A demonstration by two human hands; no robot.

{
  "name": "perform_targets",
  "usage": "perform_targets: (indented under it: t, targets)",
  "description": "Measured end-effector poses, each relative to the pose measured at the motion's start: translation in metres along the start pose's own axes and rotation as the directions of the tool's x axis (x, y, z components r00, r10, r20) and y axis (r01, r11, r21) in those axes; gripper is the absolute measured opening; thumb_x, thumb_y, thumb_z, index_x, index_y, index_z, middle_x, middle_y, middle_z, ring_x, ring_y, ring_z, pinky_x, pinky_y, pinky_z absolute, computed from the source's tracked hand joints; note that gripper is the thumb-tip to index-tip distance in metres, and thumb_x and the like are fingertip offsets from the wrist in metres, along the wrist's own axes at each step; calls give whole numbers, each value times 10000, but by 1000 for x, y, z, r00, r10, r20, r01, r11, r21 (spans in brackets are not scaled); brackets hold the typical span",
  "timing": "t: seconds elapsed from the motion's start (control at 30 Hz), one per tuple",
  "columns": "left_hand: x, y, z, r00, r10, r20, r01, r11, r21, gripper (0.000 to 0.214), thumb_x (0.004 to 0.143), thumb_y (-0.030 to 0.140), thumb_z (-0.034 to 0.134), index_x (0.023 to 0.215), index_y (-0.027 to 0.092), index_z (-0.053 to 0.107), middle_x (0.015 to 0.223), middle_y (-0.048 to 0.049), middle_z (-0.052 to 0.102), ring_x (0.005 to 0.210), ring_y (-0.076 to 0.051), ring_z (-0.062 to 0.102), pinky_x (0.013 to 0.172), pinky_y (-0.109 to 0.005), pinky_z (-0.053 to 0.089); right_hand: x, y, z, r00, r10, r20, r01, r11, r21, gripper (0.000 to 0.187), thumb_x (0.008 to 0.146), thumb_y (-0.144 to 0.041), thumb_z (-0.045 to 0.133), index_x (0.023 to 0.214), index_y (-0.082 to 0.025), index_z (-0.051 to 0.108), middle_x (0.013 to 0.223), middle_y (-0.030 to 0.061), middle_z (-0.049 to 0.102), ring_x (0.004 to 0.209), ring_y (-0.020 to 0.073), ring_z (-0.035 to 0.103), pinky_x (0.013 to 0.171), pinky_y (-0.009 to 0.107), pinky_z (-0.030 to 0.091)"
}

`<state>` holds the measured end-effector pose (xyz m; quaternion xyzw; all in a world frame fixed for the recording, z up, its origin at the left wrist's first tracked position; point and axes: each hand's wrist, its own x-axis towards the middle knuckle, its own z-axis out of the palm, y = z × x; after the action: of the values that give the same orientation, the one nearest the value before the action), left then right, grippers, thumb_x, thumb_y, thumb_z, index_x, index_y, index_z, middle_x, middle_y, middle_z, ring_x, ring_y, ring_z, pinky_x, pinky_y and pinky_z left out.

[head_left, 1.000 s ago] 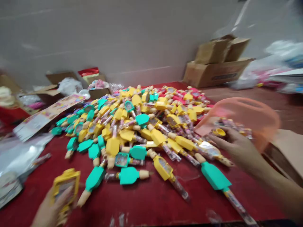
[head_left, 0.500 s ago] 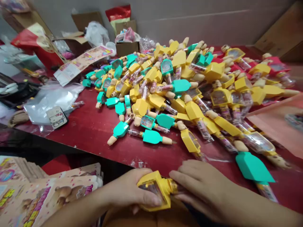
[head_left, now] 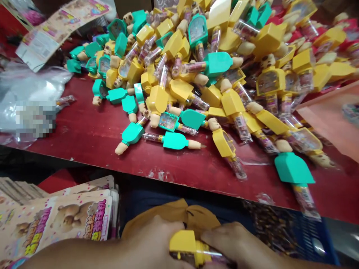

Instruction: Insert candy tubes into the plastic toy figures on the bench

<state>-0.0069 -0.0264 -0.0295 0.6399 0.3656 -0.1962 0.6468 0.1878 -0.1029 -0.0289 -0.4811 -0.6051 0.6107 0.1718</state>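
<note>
At the bottom of the view, below the table edge, both my hands grip one yellow toy [head_left: 183, 244] with a clear tube. My left hand [head_left: 151, 243] is wrapped round its yellow block end. My right hand [head_left: 238, 246] is pinched on the tube end [head_left: 209, 256]. On the red table [head_left: 84, 134] above lies a big heap of like toys, yellow [head_left: 224, 144] and teal [head_left: 174, 141], each with a tan knob and a clear tube of small sweets.
A stack of printed pink cards [head_left: 70, 220] lies at the lower left beside my lap. A clear plastic bag [head_left: 33, 93] and a printed sheet [head_left: 56, 26] sit at the table's left. An orange plastic piece [head_left: 333, 119] is at the right edge.
The view has tilted further down. Both hands, still holding the yellow toy, have dropped from the table edge toward my lap.
</note>
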Motion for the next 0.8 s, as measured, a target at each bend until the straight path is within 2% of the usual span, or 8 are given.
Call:
perform_targets:
  t: [0.17,0.23,0.3,0.37,0.43,0.6,0.73,0.8]
  targets:
    - [-1,7,-6,988,-86,-129,122,945,305,365,615,518,699,860,252,648,775,-4,666,680,-222,618,558,-269,412,18,12,-4,957,183,225,-259,889,378,552,768,-690,537,661,-149,514,565,-41,376,502,96,303,430,205,205]
    - [-2,13,-16,981,-44,-190,124,891,437,384,644,558,666,864,244,636,753,-17,672,675,-252,628,528,-277,389,21,11,-12,979,145,144,-170,969,180,507,845,-635,489,741,-146,572,620,-17,466,536,117,390,464,208,264]
    - [-4,18,-27,974,47,-220,70,866,495,364,683,558,642,873,248,621,760,-8,678,684,-249,636,515,-267,377,20,7,-21,993,-97,-71,73,958,-279,464,973,-510,353,801,-155,598,690,25,549,589,157,476,519,239,328]
    - [-4,19,-34,968,121,-219,6,863,505,337,701,546,641,868,255,612,761,11,680,673,-225,640,502,-249,375,19,4,-26,913,-388,-124,195,684,-703,482,1024,-392,234,802,-160,593,685,50,568,579,191,497,531,284,342]
    - [-2,14,-34,961,167,-223,-23,845,534,344,705,556,635,861,250,614,755,8,683,662,-224,644,515,-257,408,17,2,-26,878,-475,-54,225,509,-831,418,1019,-337,282,786,-164,583,651,45,558,549,206,494,517,306,331]
    - [6,-6,-13,956,143,-255,50,780,624,435,691,610,612,908,233,613,777,-44,689,701,-299,659,588,-377,511,23,2,-14,1000,5,-30,-16,919,-394,162,836,-273,630,726,-179,557,653,-12,578,546,154,516,474,240,299]
    - [7,-2,-15,931,264,-251,-8,704,710,410,744,599,576,896,219,597,778,-46,676,684,-287,655,602,-411,537,32,-3,-20,973,222,55,-215,970,-114,184,798,-343,571,721,-176,572,682,4,606,616,169,547,496,220,327]
    - [10,4,-28,860,411,-302,-76,688,721,480,719,605,611,1012,228,567,887,-49,671,750,-269,654,655,-404,549,38,-5,-39,977,212,30,-205,967,-149,226,776,-403,545,740,-185,594,711,26,626,650,203,571,528,239,378]
